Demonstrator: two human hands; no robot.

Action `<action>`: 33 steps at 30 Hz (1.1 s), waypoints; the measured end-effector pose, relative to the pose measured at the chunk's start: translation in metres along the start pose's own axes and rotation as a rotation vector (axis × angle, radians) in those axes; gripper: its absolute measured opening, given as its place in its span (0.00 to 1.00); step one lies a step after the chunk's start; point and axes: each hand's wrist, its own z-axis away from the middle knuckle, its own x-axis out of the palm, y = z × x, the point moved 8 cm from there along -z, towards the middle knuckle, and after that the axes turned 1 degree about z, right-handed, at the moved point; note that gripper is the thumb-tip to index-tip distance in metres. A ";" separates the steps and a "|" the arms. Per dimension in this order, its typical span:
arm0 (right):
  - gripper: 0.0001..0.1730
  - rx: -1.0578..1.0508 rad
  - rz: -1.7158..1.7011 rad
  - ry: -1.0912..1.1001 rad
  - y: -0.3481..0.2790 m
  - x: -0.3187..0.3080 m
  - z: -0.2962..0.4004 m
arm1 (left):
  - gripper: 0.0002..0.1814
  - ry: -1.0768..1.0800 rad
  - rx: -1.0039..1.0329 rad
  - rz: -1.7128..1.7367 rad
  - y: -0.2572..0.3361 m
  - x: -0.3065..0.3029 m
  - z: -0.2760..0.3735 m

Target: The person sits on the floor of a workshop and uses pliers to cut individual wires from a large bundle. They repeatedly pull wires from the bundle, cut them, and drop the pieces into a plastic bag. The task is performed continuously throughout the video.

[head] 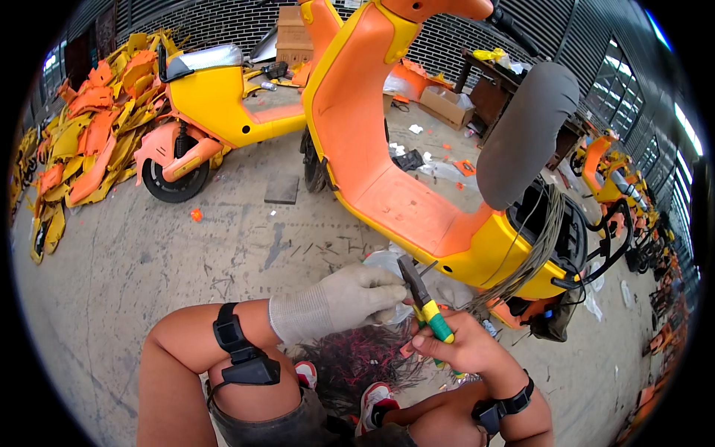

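Observation:
My left hand [357,293], in a pale knit glove, has its fingertips bunched beside the jaws of the pliers [416,282]. Whether it pinches something thin there is hidden. My bare right hand [461,341] grips the pliers by their green and yellow handles, with the jaws pointing up and away from me. A thin dark piece [429,268] sticks out to the right of the jaws. Below both hands, a heap of dark and reddish wire-like scraps [363,357] covers the floor between my shoes.
A yellow and orange scooter [402,209] stands close in front, its grey seat [528,134] raised and a wire bundle [530,251] draped over its rear. Another scooter [212,103] stands behind it. Body panels [100,128] are piled at left. Cardboard boxes [447,106] lie farther back.

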 end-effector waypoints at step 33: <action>0.14 -0.083 0.156 0.066 -0.004 0.000 0.001 | 0.16 0.094 -0.020 -0.225 0.013 0.001 0.010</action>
